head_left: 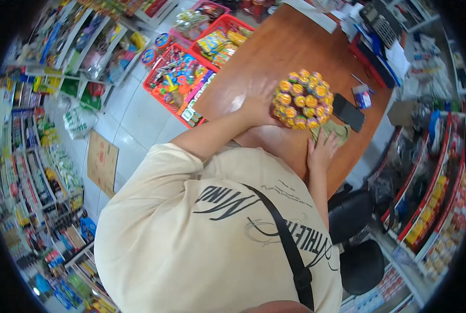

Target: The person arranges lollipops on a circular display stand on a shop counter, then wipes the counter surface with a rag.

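A round display of orange-and-yellow wrapped lollipops stands on the brown wooden table. Against its left side is my left hand, somewhat blurred, gripping it low down; the display hides part of the fingers. My right hand holds a crumpled green cloth against the tabletop, just below and right of the display, with the fingers over the cloth's left part. A black phone lies right beside the display and the cloth.
Red baskets of sweets stand at the table's left edge. A small blue-and-white box, a pen, papers and a calculator are at the right and far right. Stocked shelves line both sides. A black stool stands lower right.
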